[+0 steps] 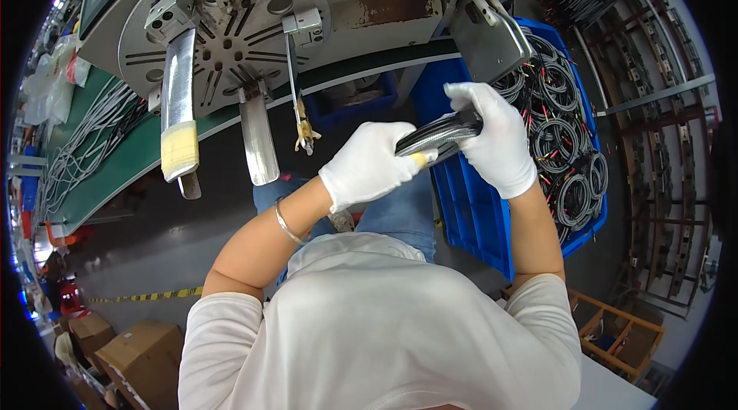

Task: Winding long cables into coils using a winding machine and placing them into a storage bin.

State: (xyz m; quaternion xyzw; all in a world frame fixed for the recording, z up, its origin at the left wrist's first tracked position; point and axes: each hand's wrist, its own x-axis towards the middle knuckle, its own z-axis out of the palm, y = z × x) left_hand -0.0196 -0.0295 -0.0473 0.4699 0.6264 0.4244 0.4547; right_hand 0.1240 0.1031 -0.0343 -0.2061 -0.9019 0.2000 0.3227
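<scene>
Between my two white-gloved hands is a coiled bundle of dark grey cable point(440, 135), held in front of my body. My left hand point(370, 160) is closed round its left end, with a bit of yellow showing at the fingertips. On the other end, my right hand point(496, 133) grips the coil with thumb and fingers bent over it. Ahead and to the left stands a round slotted metal disc point(219, 56). Flat metal arms point(260, 137) stick out from it toward me, one wrapped with yellow tape point(179, 150).
At the right, a blue crate point(480, 214) holds several coiled grey cables point(559, 145) with red tips. Loose grey cables point(96, 129) lie on the green bench point(115, 168) at the left. Cardboard boxes point(142, 360) stand behind left; a wooden divided box point(615, 333) sits behind right.
</scene>
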